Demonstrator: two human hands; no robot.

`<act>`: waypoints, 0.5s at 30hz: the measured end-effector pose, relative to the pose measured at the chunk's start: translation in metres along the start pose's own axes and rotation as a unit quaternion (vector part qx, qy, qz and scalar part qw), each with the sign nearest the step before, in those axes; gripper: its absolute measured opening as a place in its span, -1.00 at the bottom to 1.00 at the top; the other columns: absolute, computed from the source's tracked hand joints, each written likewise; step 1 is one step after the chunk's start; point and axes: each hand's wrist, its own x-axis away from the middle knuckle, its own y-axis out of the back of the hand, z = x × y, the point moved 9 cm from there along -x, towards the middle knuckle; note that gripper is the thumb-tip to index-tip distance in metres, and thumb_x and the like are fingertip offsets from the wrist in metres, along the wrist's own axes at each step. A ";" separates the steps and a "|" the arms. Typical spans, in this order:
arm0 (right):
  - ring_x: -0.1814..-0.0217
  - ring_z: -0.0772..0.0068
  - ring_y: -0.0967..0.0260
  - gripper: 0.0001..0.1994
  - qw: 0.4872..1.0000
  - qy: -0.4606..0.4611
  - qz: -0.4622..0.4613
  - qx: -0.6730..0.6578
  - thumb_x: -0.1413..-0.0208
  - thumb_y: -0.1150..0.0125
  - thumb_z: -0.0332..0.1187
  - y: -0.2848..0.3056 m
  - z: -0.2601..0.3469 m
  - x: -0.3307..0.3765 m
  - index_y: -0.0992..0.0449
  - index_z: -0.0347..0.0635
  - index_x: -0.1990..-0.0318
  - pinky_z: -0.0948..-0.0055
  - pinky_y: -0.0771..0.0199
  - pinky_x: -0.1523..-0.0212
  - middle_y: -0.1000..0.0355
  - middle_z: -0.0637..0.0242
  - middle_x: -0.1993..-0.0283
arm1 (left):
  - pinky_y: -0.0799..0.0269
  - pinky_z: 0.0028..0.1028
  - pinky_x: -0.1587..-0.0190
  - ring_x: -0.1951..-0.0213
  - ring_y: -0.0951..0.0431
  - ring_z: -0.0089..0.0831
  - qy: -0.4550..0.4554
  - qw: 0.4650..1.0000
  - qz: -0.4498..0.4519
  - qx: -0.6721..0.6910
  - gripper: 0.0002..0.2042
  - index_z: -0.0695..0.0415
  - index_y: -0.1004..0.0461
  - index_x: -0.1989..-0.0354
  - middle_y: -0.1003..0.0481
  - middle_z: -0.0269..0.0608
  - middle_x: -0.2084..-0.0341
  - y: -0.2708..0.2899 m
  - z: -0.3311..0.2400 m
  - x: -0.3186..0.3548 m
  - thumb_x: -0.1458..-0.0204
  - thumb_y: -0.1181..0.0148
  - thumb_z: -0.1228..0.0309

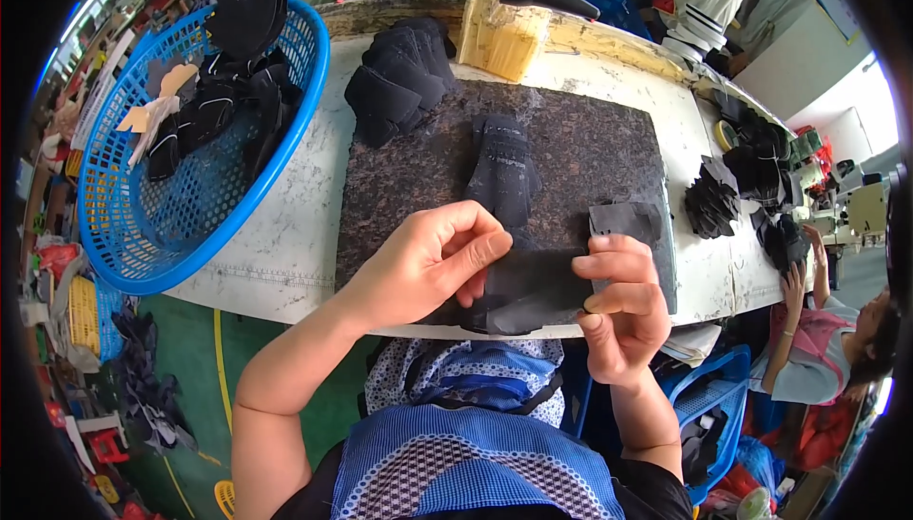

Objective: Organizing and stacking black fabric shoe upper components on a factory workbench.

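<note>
My left hand (428,263) pinches thumb to forefinger at the upper left edge of a thin black material piece (537,282). Opposite it, my right hand (623,306) has its thumb and fingertips closed on the piece's right edge, with the fingers bent. The piece lies across the front of a dark speckled stone slab (409,196). Just beyond my hands lies a long black cut piece (502,168) with pale markings. Another black piece (632,220) rests on the slab behind my right fingers. My fingers partly cover the held edges.
A blue plastic basket (204,244) with black pieces stands at the left. Fanned black pieces (404,78) lie at the slab's far left corner, near a yellowed container (504,30). More black stacks (713,198) sit at the right, where another person (827,339) works.
</note>
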 end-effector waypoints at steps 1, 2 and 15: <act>-0.06 0.02 -0.50 -0.87 1.000 -0.001 -0.002 0.001 -0.17 -0.37 -0.50 0.000 0.000 0.000 -0.54 -0.18 0.18 0.16 -0.54 -0.06 -0.61 0.14 0.11 | -0.49 -0.56 0.34 0.44 -0.55 -0.64 -0.068 0.992 -0.057 -0.086 -0.76 0.24 -0.54 0.12 -0.55 -0.35 0.48 0.007 -0.010 0.000 -0.45 -0.13 0.29; -0.04 0.02 -0.53 -0.87 1.000 -0.006 -0.010 0.010 -0.17 -0.35 -0.53 0.003 -0.001 0.000 -0.54 -0.20 0.17 0.19 -0.55 -0.03 -0.61 0.13 0.13 | -0.53 -0.52 0.14 0.26 -0.60 -0.55 -0.143 0.975 -0.105 -0.130 -0.71 0.27 -0.53 -0.08 -0.59 -0.26 0.28 0.013 -0.022 0.001 -0.49 -0.05 0.27; 0.40 0.70 -0.51 -0.83 0.810 -0.494 0.171 -0.267 -0.30 -0.42 -0.39 -0.051 -0.046 0.105 -0.58 -0.32 0.21 0.61 -0.50 0.44 -0.58 0.38 0.39 | -0.46 -0.56 0.40 0.43 -0.55 -0.73 0.060 0.994 -0.006 -0.097 -0.82 0.26 -0.57 0.29 -0.61 -0.33 0.51 -0.027 0.044 0.060 -0.23 -0.42 0.42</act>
